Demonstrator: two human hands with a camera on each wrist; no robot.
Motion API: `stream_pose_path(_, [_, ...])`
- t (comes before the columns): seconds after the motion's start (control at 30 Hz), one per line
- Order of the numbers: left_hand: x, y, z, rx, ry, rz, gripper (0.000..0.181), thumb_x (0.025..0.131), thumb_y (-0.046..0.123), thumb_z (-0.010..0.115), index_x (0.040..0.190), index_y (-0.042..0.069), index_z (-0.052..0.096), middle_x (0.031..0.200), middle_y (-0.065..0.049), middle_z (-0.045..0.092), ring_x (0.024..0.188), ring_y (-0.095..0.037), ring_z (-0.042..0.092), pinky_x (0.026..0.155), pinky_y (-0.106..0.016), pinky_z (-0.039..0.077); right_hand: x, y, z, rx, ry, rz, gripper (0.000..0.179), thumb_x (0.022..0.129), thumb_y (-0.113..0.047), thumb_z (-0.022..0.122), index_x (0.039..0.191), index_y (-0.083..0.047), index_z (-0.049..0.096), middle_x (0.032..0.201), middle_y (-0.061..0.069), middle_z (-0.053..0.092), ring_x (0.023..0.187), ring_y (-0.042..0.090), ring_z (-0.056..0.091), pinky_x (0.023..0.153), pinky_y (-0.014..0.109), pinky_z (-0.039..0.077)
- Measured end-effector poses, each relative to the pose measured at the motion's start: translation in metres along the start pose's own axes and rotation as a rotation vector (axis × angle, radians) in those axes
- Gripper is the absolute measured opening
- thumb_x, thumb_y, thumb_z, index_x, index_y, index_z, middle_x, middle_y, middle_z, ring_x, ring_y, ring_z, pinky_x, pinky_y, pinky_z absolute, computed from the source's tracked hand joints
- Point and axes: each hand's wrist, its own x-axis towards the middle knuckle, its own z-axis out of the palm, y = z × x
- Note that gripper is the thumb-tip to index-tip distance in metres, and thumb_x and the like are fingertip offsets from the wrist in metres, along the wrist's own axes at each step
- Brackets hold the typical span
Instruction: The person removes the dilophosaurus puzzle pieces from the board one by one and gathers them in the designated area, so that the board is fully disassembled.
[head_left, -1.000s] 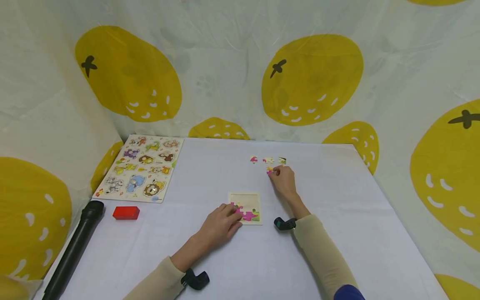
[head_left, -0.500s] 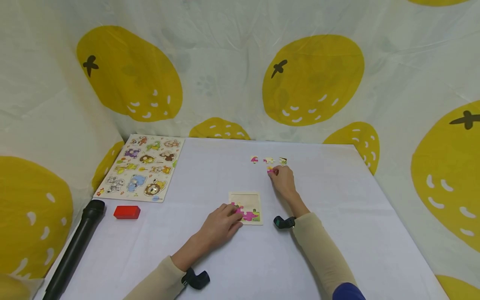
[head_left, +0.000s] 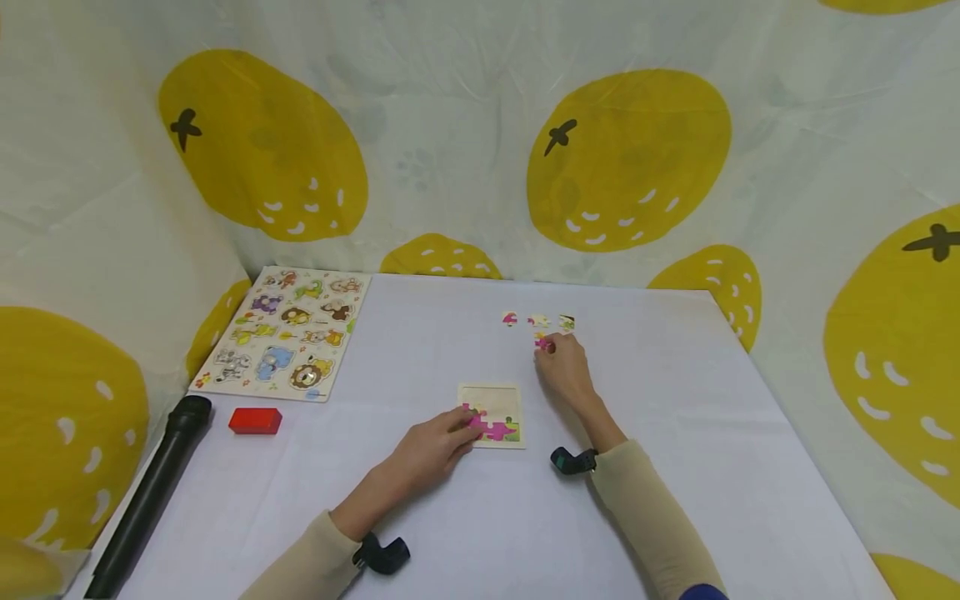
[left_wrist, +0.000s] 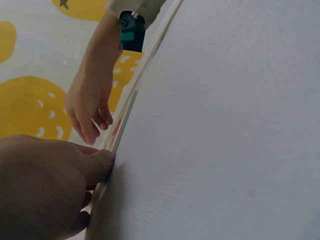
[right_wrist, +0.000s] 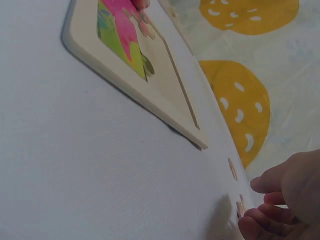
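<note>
Toward the far edge of the table (head_left: 420, 333), right hand (head_left: 567, 367) at jigsaw piece (head_left: 540, 342), can't tell if pinching; left hand's (head_left: 431, 448) fingers pinch puzzle tray (head_left: 501, 402), likely steadying it.

Pink puzzle pieces (head_left: 495, 432) partly fill a wooden frame (head_left: 499, 400)

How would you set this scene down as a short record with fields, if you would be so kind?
Left grip: rests on the left side of the puzzle frame
Right grip: fingertips at a pink-marked piece; whether pinched, unclear
Placed: pink and green pieces along the frame's near side
Loose: three pieces in a row beyond the right grip
On the left: animal board, red block, black rod
Surface: white-covered table
Backdrop: pale cloth, yellow fruit print
</note>
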Motion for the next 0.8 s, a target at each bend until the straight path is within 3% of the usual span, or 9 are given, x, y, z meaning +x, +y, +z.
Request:
stream_pose_path(0.27, [-0.005,-0.005,0.006,-0.059,0.045,-0.004,0.030,0.093,0.024,0.072,0.122,0.015,0.073,0.133,-0.005,0.063,0.118,-0.018,0.066,0.096,-0.032,0.055,-0.011,-0.016,-0.001,0.063,-0.002,-0.123,0.031,0.092,-0.013,0.068,0.116,0.006,0.068,0.096,0.018,0.065,0.088,0.031,0.063,0.080,0.040,0.053])
stream_pose_path(0.4, [-0.005,-0.006,0.006,-0.046,0.089,0.024,0.025,0.092,0.024,0.074,0.115,0.013,0.075,0.127,-0.006,0.066,0.115,-0.018,0.067,0.095,-0.033,0.056,-0.019,-0.027,0.001,0.077,-0.013,-0.159,0.031,0.091,-0.013,0.069,0.115,0.006,0.069,0.094,0.017,0.066,0.084,0.028,0.064,0.079,0.039,0.053])
stream_pose_path(0.6, [-0.004,-0.008,0.008,-0.023,0.172,0.094,0.019,0.088,0.020,0.078,0.104,0.011,0.077,0.109,-0.001,0.068,0.106,-0.014,0.064,0.091,-0.029,0.055,-0.035,-0.039,0.007,0.040,-0.129,-0.155,0.034,0.093,-0.017,0.069,0.121,0.002,0.068,0.095,0.012,0.067,0.082,0.020,0.061,0.075,0.032,0.051])
stream_pose_path(0.8, [-0.003,-0.008,0.008,-0.013,0.167,0.102,0.019,0.088,0.023,0.078,0.103,0.011,0.078,0.107,0.000,0.069,0.102,-0.013,0.064,0.090,-0.028,0.055,-0.046,-0.050,0.012,0.011,-0.252,-0.161,0.035,0.093,-0.021,0.071,0.123,-0.003,0.069,0.094,0.005,0.066,0.081,0.015,0.057,0.073,0.027,0.049])
